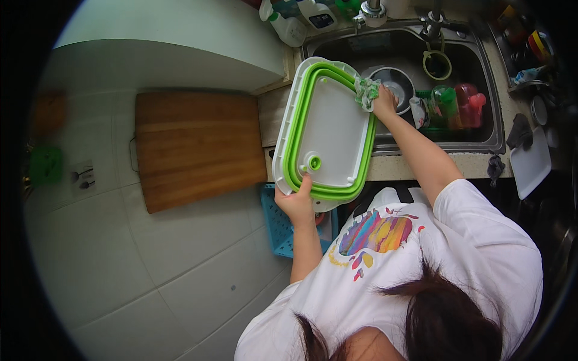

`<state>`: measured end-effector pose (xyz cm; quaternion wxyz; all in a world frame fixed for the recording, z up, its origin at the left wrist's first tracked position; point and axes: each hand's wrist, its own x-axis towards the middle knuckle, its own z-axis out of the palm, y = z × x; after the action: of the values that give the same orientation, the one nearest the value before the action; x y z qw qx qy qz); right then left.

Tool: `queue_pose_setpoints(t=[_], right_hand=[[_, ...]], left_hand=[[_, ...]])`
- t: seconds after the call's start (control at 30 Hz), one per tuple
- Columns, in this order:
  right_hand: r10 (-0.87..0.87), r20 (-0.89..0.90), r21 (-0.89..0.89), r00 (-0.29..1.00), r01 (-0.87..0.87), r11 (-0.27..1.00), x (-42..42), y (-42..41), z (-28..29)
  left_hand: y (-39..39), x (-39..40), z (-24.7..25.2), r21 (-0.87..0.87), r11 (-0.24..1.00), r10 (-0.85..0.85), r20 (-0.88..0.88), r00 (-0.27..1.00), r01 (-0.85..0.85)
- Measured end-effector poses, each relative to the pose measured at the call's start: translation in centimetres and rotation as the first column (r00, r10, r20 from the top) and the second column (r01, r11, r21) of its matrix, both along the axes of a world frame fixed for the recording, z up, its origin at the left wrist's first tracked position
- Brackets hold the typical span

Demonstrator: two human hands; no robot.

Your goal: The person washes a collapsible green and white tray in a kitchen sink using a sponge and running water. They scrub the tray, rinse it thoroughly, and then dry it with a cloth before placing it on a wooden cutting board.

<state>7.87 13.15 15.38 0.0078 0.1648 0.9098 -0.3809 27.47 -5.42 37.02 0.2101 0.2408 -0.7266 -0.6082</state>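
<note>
A collapsible green and white plastic basin (pixel 336 128) is tilted over the counter at the sink's left edge. Its lower left corner is gripped by my left hand (pixel 298 198), thumb on the inside near a round green drain plug (pixel 314 162). My right hand (pixel 385 101) holds a crumpled green and white cloth (pixel 367 93) against the basin's upper right rim. Behind that hand, a round white-rimmed bowl (pixel 397 79) lies in the stainless steel sink (pixel 451 146).
Green and pink plastic containers (pixel 469 106) stand in the sink's right part. A yellow-green strainer (pixel 436 64) hangs below the tap. Spray bottle (pixel 289 29) at the back, wooden board (pixel 201 149) at left, blue basket (pixel 280 230) below, white tray (pixel 530 164) and dark cloths at right.
</note>
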Motion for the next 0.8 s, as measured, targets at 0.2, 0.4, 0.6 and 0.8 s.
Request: queue_pose_setpoints(t=[0.2, 0.4, 0.6, 0.8], right_hand=[[0.007, 0.297, -0.135, 0.955, 0.034, 0.990, 5.0, -0.3, -0.1], [0.172, 0.326, -0.145, 0.930, -0.131, 0.981, 12.7, -4.4, 4.4], [0.374, 0.482, -0.330, 0.792, -0.231, 0.915, 12.8, -2.8, 9.6], [0.398, 0.263, -0.445, 0.879, -0.256, 0.858, 13.4, -1.8, 8.4]], left_hand=[[0.3, -0.6, 0.0, 0.030, 0.999, 0.016, 0.030, 0.999, -0.016], [1.6, -0.5, -1.0, 0.103, 0.987, 0.124, -0.029, 0.992, -0.120], [1.7, -0.4, -0.3, 0.058, 0.992, 0.119, -0.080, 0.990, -0.114], [1.6, -1.6, -0.8, -0.110, 0.989, 0.078, -0.201, 0.976, -0.102]])
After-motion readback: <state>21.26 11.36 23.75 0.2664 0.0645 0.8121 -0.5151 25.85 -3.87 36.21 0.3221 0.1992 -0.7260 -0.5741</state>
